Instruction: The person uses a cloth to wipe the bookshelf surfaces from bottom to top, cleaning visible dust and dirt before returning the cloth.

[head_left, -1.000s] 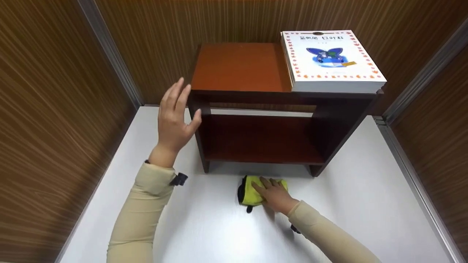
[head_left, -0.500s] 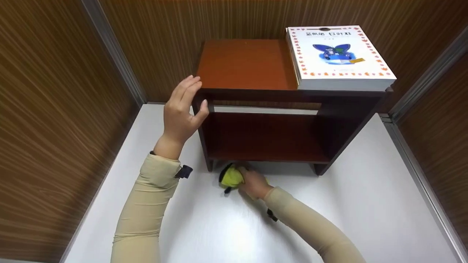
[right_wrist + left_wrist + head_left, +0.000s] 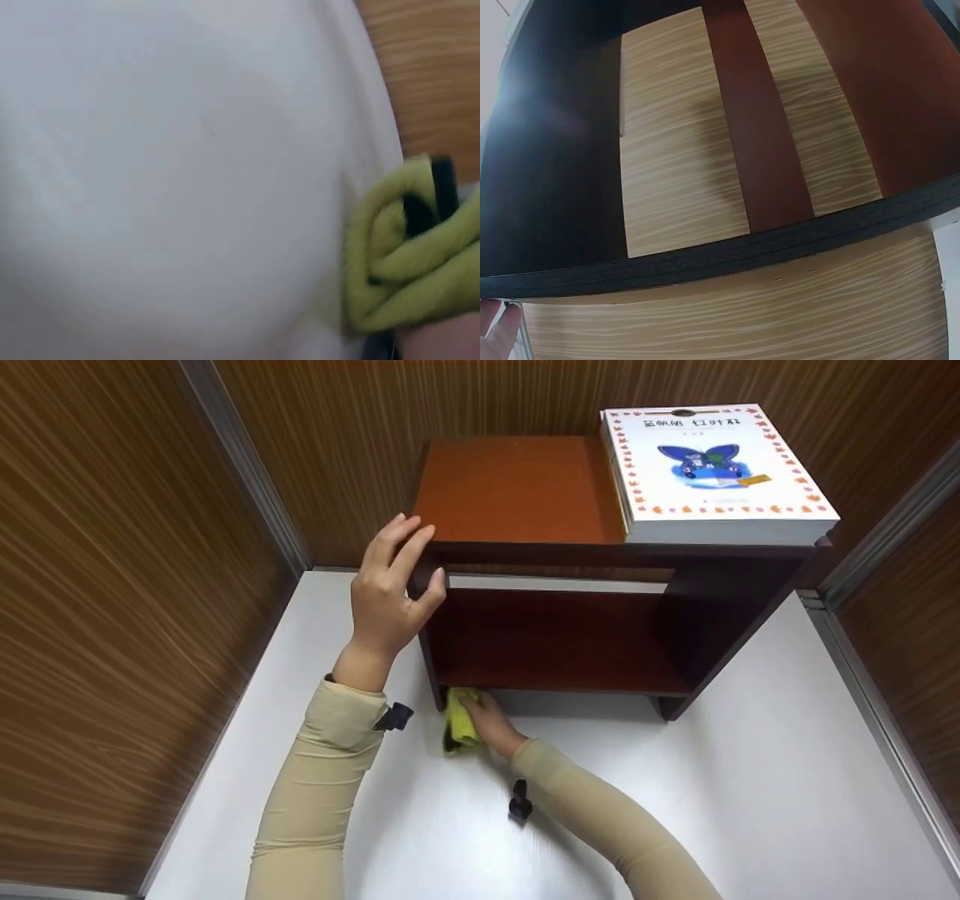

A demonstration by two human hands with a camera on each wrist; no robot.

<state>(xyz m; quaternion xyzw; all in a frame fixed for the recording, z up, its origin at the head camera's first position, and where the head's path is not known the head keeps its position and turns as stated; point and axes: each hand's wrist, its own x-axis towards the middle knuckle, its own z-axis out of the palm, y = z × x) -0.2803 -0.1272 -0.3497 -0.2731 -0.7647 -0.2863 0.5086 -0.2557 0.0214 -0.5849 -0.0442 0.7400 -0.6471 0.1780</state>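
Note:
My left hand point(image 3: 386, 592) is at the upper left front corner of a small dark-brown wooden shelf point(image 3: 517, 491), fingers near the top edge and thumb by the side panel. Whether it presses there is hard to tell. In the left wrist view, fingertips point(image 3: 501, 334) show beside the black panel edge. My right hand point(image 3: 491, 724) holds a folded yellow-green cloth point(image 3: 461, 718) with black trim, low by the shelf's left front leg. The cloth's folds point(image 3: 420, 262) appear in the right wrist view; most of that hand is hidden there.
A thick white book or stack point(image 3: 712, 465) with a butterfly cover lies on the shelf's right top. The shelf stands on a white surface point(image 3: 780, 780). Wood-grain walls point(image 3: 112, 585) with metal corner strips enclose it.
My right hand has carried the cloth leftward to the shelf's left leg, its fingers now gripping it. My left hand has moved to the right, up to the shelf's corner.

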